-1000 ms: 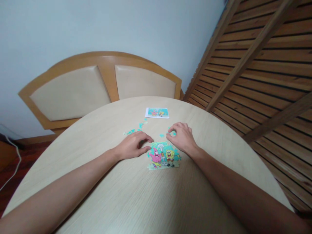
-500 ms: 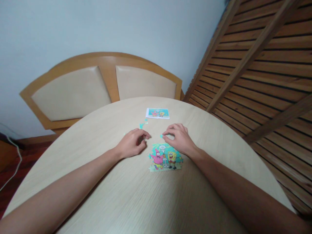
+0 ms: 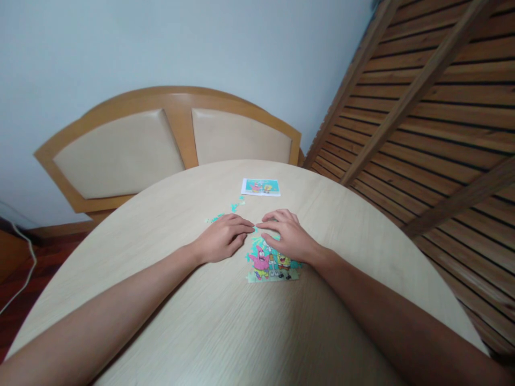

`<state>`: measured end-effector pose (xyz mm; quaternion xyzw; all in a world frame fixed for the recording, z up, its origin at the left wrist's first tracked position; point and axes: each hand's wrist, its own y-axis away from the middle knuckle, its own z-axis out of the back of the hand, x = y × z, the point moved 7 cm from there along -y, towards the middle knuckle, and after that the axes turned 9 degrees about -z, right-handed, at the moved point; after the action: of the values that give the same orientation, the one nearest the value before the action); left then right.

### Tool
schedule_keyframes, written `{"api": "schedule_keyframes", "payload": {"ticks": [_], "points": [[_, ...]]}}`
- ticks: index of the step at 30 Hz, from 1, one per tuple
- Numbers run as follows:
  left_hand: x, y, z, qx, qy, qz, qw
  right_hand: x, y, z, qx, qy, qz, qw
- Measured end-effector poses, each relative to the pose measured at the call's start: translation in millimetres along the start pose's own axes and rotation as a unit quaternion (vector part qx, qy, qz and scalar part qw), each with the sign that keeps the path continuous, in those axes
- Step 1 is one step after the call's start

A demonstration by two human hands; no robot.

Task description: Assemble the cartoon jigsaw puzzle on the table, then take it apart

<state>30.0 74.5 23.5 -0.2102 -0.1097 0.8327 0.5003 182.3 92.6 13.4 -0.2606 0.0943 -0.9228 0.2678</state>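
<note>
A partly assembled jigsaw puzzle point(image 3: 261, 265), showing cartoon characters on a teal ground, lies flat on the table. A small teal puzzle piece point(image 3: 256, 229) sits just above the puzzle's top left, between the fingertips of both hands. My left hand point(image 3: 223, 238) rests left of it, palm down, fingers stretched toward the piece and thumb apart. From the other side, my right hand point(image 3: 287, 234) reaches over the puzzle's upper right and hides part of it. Its index fingertip is at the piece, with the thumb held away.
Several loose teal puzzle pieces point(image 3: 234, 207) lie beyond my left hand. A reference picture card point(image 3: 261, 187) is farther back on the round wooden table point(image 3: 181, 332). Behind the table stands a padded bench back point(image 3: 183, 123), with a slatted wooden panel point(image 3: 422, 107) at the right.
My right hand has moved left with the small teal piece and its pinch has loosened. The fingers of my left hand have stretched out to the right, toward the piece.
</note>
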Motion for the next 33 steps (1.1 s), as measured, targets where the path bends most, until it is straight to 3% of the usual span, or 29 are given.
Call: {"api": "schedule_keyframes", "payload": {"ticks": [6,11,19,33], "points": [[3,2,5,-0.013,-0.039,0.019,0.999,-3,-1,0,-0.008,-0.011,-0.011,1.000],[7,4,2,-0.021,0.002,0.011,1.000,-7,-1,0,-0.022,-0.019,-0.013,0.999],[20,8,-2,-0.049,0.060,0.093,0.993,-8,-1,1,-0.020,-0.032,-0.017,0.999],[23,10,-6,-0.089,0.118,0.121,0.982,-9,-2,1,-0.019,-0.031,-0.023,0.999]]}}
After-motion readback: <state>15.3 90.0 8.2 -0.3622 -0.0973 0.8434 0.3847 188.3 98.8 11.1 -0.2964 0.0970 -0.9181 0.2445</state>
